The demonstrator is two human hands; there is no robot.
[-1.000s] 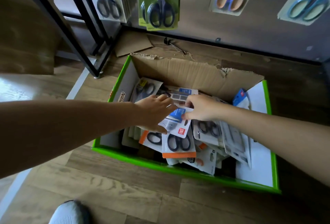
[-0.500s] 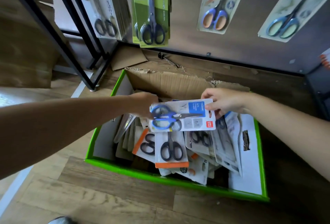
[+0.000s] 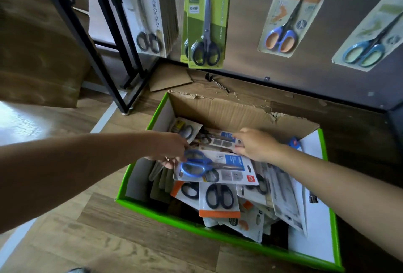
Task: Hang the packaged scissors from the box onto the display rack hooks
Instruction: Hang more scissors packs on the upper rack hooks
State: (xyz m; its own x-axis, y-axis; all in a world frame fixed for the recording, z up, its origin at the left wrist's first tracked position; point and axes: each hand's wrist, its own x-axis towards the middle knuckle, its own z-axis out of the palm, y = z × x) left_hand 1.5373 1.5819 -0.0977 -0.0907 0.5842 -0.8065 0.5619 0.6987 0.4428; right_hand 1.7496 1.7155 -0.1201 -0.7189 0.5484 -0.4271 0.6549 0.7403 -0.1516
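A green-edged cardboard box (image 3: pixel 174 218) on the wooden floor holds several packaged scissors. My left hand (image 3: pixel 172 150) grips the left end of a pack of blue-handled scissors (image 3: pixel 218 169), held level just above the pile. My right hand (image 3: pixel 257 144) reaches to the back of the box and pinches the end of another pack with a blue label (image 3: pixel 216 139). Behind the box stands the brown display rack panel (image 3: pixel 250 72). On it hang a green pack of black scissors (image 3: pixel 205 22), an orange-handled pack (image 3: pixel 287 15) and a teal-handled pack (image 3: pixel 370 33).
A thick stack of white scissors packs (image 3: pixel 146 15) hangs at the rack's left. A black metal frame leg (image 3: pixel 113 54) stands left of the box. A loose metal hook (image 3: pixel 218 82) and a cardboard scrap (image 3: pixel 170 78) lie on the floor behind the box.
My right hand let go of the blue-handled pack and moved to another pack at the back of the box. The left hand lowered the blue-handled pack toward the pile.
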